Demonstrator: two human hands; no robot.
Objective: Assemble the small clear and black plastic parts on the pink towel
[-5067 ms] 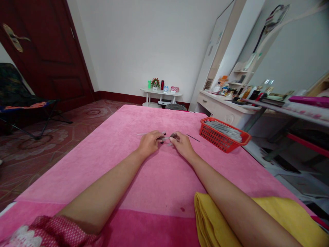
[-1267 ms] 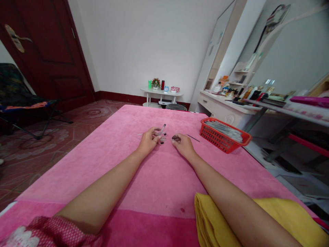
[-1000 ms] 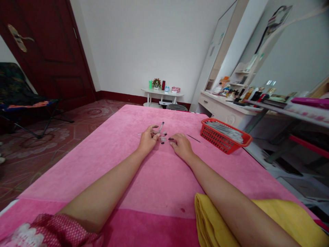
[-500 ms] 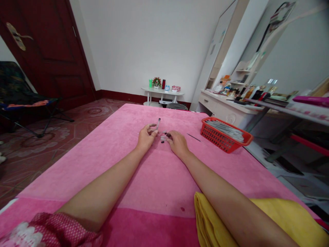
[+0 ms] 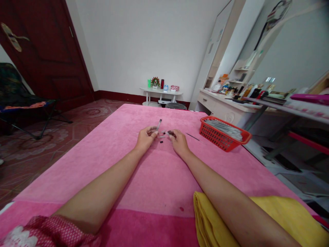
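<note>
My left hand (image 5: 146, 137) is closed on a pen (image 5: 159, 124), a slim clear-looking barrel that points up and away and has a dark end. Across a small gap, my right hand (image 5: 178, 139) has its fingertips pressed together around something small and dark that I cannot make out. Between the hands are small black and clear pieces, too small to name; one black piece (image 5: 161, 142) lies on the pink cloth (image 5: 154, 178). A thin dark rod (image 5: 192, 136), like a pen refill, rests to the right of my right hand.
An orange-red plastic basket (image 5: 218, 139) full of grey slim sticks, like pens, stands at the right. A folded yellow cloth (image 5: 208, 219) lies under my right forearm. Beyond the table are a white side table (image 5: 160, 91), a dressing table (image 5: 221, 103) and a folding chair (image 5: 25, 106).
My right hand's fingers have shifted slightly up and closed more tightly together. The black piece on the cloth now shows apart from the clear piece. The whole view has shifted a little.
</note>
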